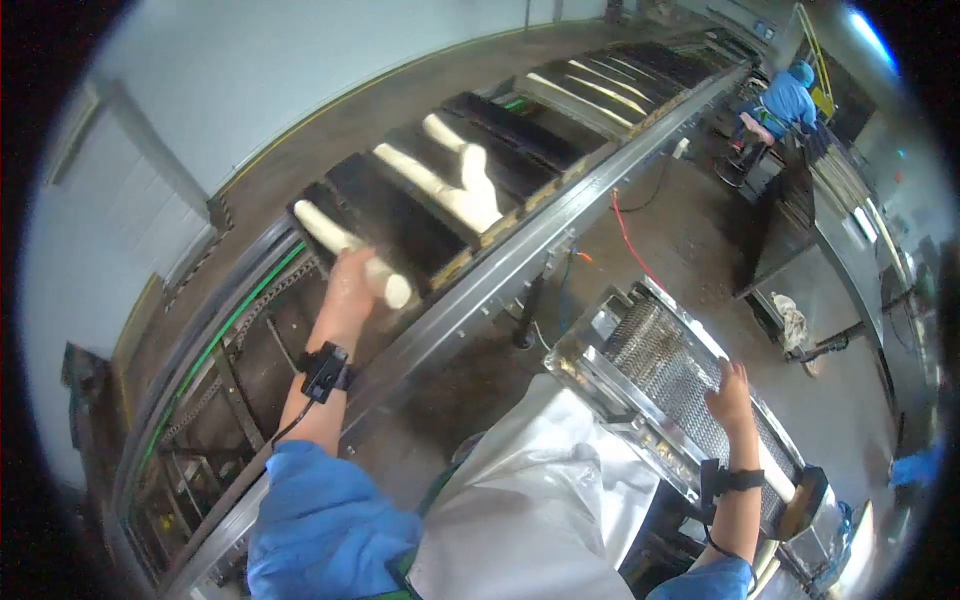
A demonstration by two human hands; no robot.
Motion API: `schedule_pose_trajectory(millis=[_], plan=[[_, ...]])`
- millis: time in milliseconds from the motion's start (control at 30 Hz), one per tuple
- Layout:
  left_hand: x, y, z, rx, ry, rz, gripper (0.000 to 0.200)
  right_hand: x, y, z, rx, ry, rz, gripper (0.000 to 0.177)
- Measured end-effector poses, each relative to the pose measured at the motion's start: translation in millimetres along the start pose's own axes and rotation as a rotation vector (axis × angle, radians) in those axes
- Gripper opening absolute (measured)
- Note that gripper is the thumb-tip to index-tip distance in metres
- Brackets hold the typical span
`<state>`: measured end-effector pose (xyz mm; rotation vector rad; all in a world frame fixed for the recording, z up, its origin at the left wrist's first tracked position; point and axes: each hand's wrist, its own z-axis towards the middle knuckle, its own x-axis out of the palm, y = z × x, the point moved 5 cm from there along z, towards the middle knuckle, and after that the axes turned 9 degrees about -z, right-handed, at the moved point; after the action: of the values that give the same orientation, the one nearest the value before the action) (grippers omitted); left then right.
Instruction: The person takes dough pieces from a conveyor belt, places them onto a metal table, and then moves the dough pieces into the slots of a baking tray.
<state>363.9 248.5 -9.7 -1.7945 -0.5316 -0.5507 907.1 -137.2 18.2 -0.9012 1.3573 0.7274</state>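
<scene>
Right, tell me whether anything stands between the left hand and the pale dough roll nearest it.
Nothing visible does: the left hand is already on the dough roll, toward its near end. The arm reaches over the metal rail. The hand covers part of the roll, so how firmly it grips can't be told.

A lamp (872,40) glares upper right in a hazy, fisheye-bent, black-edged view.
</scene>
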Motion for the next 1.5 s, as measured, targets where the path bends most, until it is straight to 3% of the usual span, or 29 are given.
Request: schedule_pose_trajectory(millis=[67,133,200,233,333,400,500,533,567,600,633,667,733,867,967,1033,1100,1167,1267,1300,1333,1367,1400,1433,1467,1500], plan=[[-68.1,2.8,47.9,0.594,0.397,1.018,0.049,36.3,-48.8,-35.6,0.330,0.252,-0.096,0.057],[-28.4,-12.0,6.1,0.077,-0.069,0.315,0.070,45.4,-66.3,-69.0,0.334,0.163,-0.164,0.058],[1.7,-22.8,-24.6,0.089,-0.202,0.805,0.084,33.7,-71.5,-83.0,0.335,0.078,-0.238,0.059],[-45.9,-10.9,15.4,0.301,-0.257,1.092,0.081,17.7,-59.0,-82.3,0.377,0.083,-0.234,0.055],[-48.3,-20.2,15.4,0.348,-0.226,0.999,0.079,13.2,-60.2,-76.1,0.408,-0.008,-0.329,0.044],[-43.9,-25.4,6.7,0.418,-0.236,0.954,0.078,-10.2,-44.4,-56.1,0.454,0.100,0.012,0.036],[-43.4,-26.6,-6.1,0.552,-0.286,0.930,0.076,-75.5,-43.3,-34.2,0.331,-0.163,0.403,0.057],[-44.2,-24.3,-8.3,0.585,-0.300,0.935,0.076,-102.4,-46.4,-33.6,0.370,-0.429,0.692,0.056],[-45.2,-21.5,-9.5,0.602,-0.304,0.944,0.075,-140.4,-37.5,-30.1,0.306,-0.349,0.924,0.051],[-43.9,-16.7,-9.5,0.612,-0.296,0.956,0.075,-192.3,-11.5,-34.3,0.182,-0.381,0.957,0.049],[-43.4,-12.1,-6.8,0.597,-0.273,0.978,0.074,-215.3,-2.3,-30.5,0.070,-0.465,1.173,0.050],[-43.1,-7.4,-4.2,0.578,-0.246,0.998,0.074,-245.6,20.6,-35.7,0.092,-0.469,1.306,0.056],[-43.0,1.8,3.3,0.527,-0.197,1.038,0.073,-279.1,54.4,-29.9,-0.180,-0.398,1.545,0.054],[-31.6,3.0,17.7,0.483,-0.166,1.085,0.071,-314.7,175.3,-26.0,-0.573,-0.084,1.689,0.090],[-0.3,-19.8,-9.1,0.380,-0.194,1.079,0.068,-301.1,193.6,-25.3,-0.650,-0.106,1.744,0.096],[8.3,-32.2,-40.9,0.365,-0.314,0.653,0.065,-280.7,170.3,-28.4,-0.497,-0.119,1.690,0.092],[1.4,-40.1,-44.6,0.473,-0.273,0.553,0.064,-235.7,115.2,-29.6,-0.329,-0.196,1.543,0.085],[-5.4,-41.7,-52.4,0.577,-0.235,0.452,0.064,-173.5,45.3,-49.1,-0.028,-0.289,1.240,0.072],[1.7,-40.6,-68.3,0.754,-0.492,1.398,0.060,-26.5,-121.1,-135.6,0.398,-0.330,0.721,0.061],[7.0,-41.3,-74.1,0.831,-0.311,1.485,0.060,19.6,-173.6,-189.2,0.518,-0.334,0.272,0.063],[13.3,-41.0,-78.3,0.826,-0.305,1.491,0.060,28.5,-182.5,-243.3,0.585,-0.274,-0.010,0.064],[21.7,-32.9,-80.8,0.710,-0.111,1.244,0.059,35.0,-192.1,-294.5,0.707,-0.235,-0.234,0.060],[30.8,-24.8,-84.4,0.590,0.068,0.989,0.058,21.0,-173.2,-333.3,0.877,-0.111,-0.159,0.059],[33.3,-17.4,-84.8,0.404,0.048,1.016,0.059,-14.1,-124.9,-355.6,0.846,-0.128,-0.349,0.054],[40.5,-21.8,-87.9,0.403,0.048,1.017,0.059,-4.2,-125.5,-393.7,0.900,-0.116,-0.463,0.050],[39.7,-22.7,-87.4,0.218,-0.047,0.795,0.061,16.1,-124.3,-430.2,0.930,-0.132,-0.651,0.047]])
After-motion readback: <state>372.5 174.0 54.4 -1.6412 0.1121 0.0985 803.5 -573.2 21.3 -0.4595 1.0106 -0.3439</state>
